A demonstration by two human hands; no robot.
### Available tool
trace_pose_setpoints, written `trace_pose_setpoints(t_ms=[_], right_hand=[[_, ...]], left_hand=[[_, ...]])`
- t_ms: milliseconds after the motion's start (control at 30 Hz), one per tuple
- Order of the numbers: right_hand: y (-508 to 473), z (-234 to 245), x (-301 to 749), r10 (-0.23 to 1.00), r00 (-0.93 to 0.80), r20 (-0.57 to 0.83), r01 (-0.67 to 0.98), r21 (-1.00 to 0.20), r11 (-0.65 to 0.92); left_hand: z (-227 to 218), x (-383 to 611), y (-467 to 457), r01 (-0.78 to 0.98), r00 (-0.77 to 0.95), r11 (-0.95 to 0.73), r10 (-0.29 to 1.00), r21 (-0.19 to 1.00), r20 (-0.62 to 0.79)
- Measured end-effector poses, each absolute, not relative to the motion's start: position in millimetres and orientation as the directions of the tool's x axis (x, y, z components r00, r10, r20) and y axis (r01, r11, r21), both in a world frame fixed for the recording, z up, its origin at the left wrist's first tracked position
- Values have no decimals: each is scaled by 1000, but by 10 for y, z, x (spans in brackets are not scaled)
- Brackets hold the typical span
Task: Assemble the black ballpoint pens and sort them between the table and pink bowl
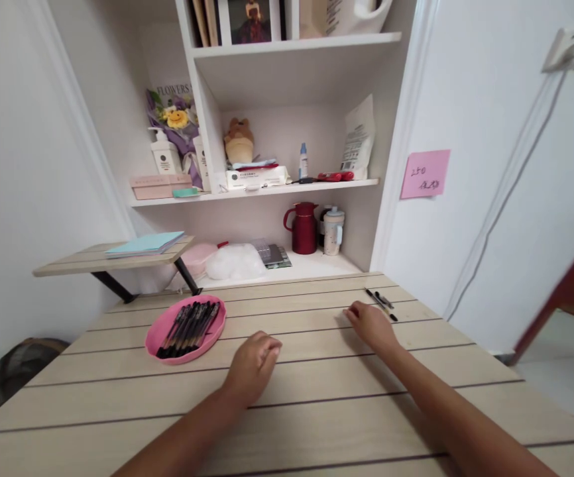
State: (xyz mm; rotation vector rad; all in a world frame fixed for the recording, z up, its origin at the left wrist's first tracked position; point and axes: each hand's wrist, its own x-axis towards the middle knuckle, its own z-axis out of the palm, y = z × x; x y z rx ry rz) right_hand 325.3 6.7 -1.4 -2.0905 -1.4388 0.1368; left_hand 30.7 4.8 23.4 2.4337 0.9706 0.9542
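Tabletop edges: the far edge of the tabletop (307, 424) runs along the white shelf unit (311, 266); the right edge slants outward beside the wall (496, 179), the left edge toward the near left corner.
Open planks: a broad stretch lies between the pink tray and the loose pens, with both hands over its nearer part; more planks run between the forearms.
Raised stand: the wooden stand (78, 258), on black legs, bounds the far left corner and bears a blue-topped stack of paper (146, 244).
Pink tray: the tray (162, 323) sits left of the left hand, well apart from it, holding a row of dark pens (191, 328).
Loose pens: the loose pens (381, 305) lie near the far right edge, slanting.
Left hand: the left hand (253, 368) points forward, fingers clenched loosely, thumb against them, nothing visible in the grip.
Right hand: the right hand (370, 326) reaches farther forward, bent inward just beside the loose pens; its fingers are curled closed, nothing visible within; contact with the tabletop is unclear.
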Motion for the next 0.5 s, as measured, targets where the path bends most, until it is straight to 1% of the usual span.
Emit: trace_pose_setpoints(t_ms=[67, 133, 200, 267, 300, 367, 433, 500], right_hand=[[28, 16, 3533, 824, 511, 246, 805, -473, -358], [-34, 19, 3774, 785, 574, 233, 781, -446, -438], [-83, 8, 3920, 770, 604, 205, 760, -441, -478], [-93, -4, 3944, 775, 606, 178, 750, -455, -481], [-83, -7, 3906, 784, 597, 169, 749, -469, -468], [-52, -14, 3731, 816, 555, 158, 755, -508, -415], [-33, -26, 3448, 866, 477, 149, 762, -561, -323], [-51, -45, 3120, 918, 370, 143, 757, -619, -209]], left_hand=[[156, 446, -6, 401, 546, -654, 733, 641, 406], [91, 574, -28, 336, 531, -550, 781, 764, 329], [46, 715, -29, 280, 492, -370, 847, 886, 199], [28, 875, -20, 205, 457, -142, 889, 968, 33], [29, 959, -14, 151, 451, -34, 892, 988, -39], [45, 1126, 4, 2, 450, 152, 882, 988, -136], [59, 1274, 33, -163, 458, 315, 864, 935, -211], [53, 1389, 74, -290, 490, 447, 829, 847, -269]])
